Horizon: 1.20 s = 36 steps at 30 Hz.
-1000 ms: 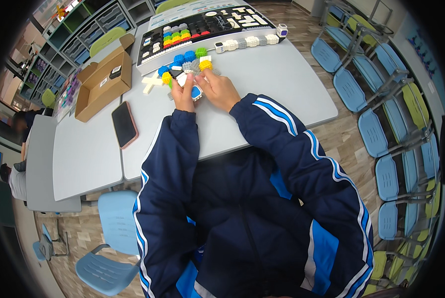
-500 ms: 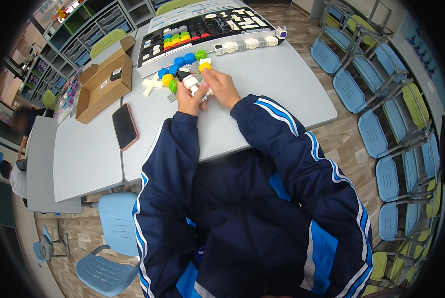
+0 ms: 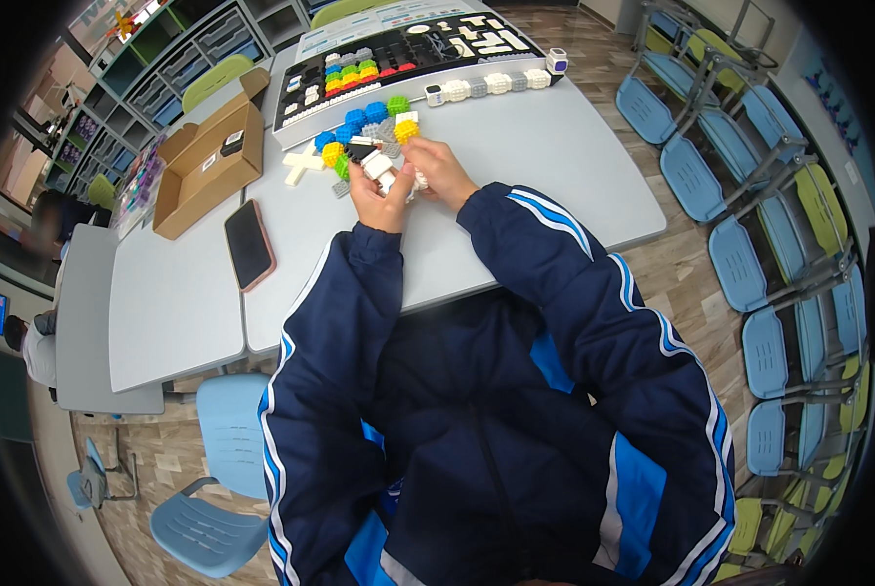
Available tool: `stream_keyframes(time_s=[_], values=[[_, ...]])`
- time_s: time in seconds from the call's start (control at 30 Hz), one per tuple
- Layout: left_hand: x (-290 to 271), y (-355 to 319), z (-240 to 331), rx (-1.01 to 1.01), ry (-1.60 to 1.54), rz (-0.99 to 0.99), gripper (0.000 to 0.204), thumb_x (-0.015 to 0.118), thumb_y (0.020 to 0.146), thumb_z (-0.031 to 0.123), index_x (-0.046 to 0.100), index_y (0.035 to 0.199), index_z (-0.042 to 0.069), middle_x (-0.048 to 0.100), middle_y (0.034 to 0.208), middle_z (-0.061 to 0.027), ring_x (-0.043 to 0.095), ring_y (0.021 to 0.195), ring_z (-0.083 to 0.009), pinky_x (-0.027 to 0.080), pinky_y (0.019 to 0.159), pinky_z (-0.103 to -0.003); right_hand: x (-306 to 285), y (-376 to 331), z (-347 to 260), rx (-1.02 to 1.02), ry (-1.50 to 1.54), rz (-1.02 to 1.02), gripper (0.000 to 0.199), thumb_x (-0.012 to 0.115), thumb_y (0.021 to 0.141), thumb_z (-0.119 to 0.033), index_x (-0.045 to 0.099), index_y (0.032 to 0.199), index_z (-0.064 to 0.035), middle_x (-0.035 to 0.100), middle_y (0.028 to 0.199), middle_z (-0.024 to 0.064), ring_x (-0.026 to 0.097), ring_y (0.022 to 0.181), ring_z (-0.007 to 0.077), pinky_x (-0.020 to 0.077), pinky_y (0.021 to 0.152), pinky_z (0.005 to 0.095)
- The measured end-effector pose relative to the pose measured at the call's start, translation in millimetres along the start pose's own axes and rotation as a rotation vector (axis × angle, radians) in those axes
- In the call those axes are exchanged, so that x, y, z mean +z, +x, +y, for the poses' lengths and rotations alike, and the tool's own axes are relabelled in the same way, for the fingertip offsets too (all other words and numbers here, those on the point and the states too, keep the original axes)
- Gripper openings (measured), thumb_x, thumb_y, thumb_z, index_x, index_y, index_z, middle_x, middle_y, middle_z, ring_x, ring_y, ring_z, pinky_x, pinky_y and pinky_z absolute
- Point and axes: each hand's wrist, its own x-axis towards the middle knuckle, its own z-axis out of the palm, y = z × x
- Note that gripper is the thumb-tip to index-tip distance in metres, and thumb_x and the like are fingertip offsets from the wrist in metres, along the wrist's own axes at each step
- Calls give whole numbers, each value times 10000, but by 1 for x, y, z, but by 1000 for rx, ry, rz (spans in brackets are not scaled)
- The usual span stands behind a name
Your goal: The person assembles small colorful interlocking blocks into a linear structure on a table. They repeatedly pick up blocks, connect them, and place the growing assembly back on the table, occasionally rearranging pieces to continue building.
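Note:
My left hand (image 3: 377, 200) and my right hand (image 3: 441, 168) meet over the grey table (image 3: 545, 156), both closed on a small white block piece (image 3: 381, 168) held between them. Just beyond my fingers lies a cluster of studded cube blocks: blue (image 3: 359, 119), yellow (image 3: 406, 129), green (image 3: 398, 104) and grey ones. A white cross-shaped piece (image 3: 301, 164) lies to the left of the cluster. Dark blue jacket sleeves with white stripes cover both forearms.
A black tray of sorted blocks (image 3: 398, 54) and a row of white cubes (image 3: 486, 86) lie at the table's far edge. An open cardboard box (image 3: 208, 166) and a phone (image 3: 249, 244) lie to the left. Blue chairs (image 3: 750, 264) stand on the right, another chair (image 3: 213, 469) lower left.
My hands have drawn slightly nearer with the white piece, and the blue block seen under my fingers before is no longer in them.

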Motion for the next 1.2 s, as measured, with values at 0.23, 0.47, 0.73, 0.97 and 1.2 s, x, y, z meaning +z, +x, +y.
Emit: stream_keyframes(time_s=[0.23, 0.47, 0.73, 0.97, 1.2], values=[[-1, 0, 0, -33, -20, -7, 536, 699, 821, -5, 428, 1280, 42, 565, 832, -20, 551, 707, -82, 453, 627, -224, 0, -3, -6, 54, 21, -23, 165, 532, 919, -259, 584, 878, -108, 514, 636, -11, 422, 418, 65, 251, 342, 239], [-3, 2, -4, -48, -77, 3, 523, 695, 826, 21, 428, 1274, 57, 582, 799, -39, 557, 640, -92, 454, 565, -234, -2, 0, -5, 74, 41, -38, 172, 526, 928, -264, 565, 869, -108, 498, 603, -1, 410, 410, 71, 226, 330, 245], [3, 5, 7, -73, -119, 37, 455, 658, 890, 128, 381, 1248, 87, 624, 746, -95, 519, 472, -97, 317, 358, -221, -21, 0, -31, -73, 207, 286, 272, 537, 964, -355, 534, 840, -113, 463, 573, 7, 348, 402, 77, 204, 332, 235], [8, 4, 12, -180, -118, 51, 444, 676, 910, 163, 368, 1223, 99, 602, 872, -58, 625, 637, -124, 401, 384, -225, -30, 1, -5, -509, -1136, 396, 388, 688, 846, -426, 575, 967, -75, 614, 832, 162, 590, 830, 366, 467, 783, 442], [0, 10, -2, -201, -128, 80, 300, 555, 983, 297, 373, 1132, 109, 592, 886, -67, 572, 546, -112, 383, 354, -230, -30, 4, 1, -803, -1184, 402, 381, 723, 829, -341, 619, 1074, -68, 617, 979, 124, 578, 995, 276, 446, 847, 375]])
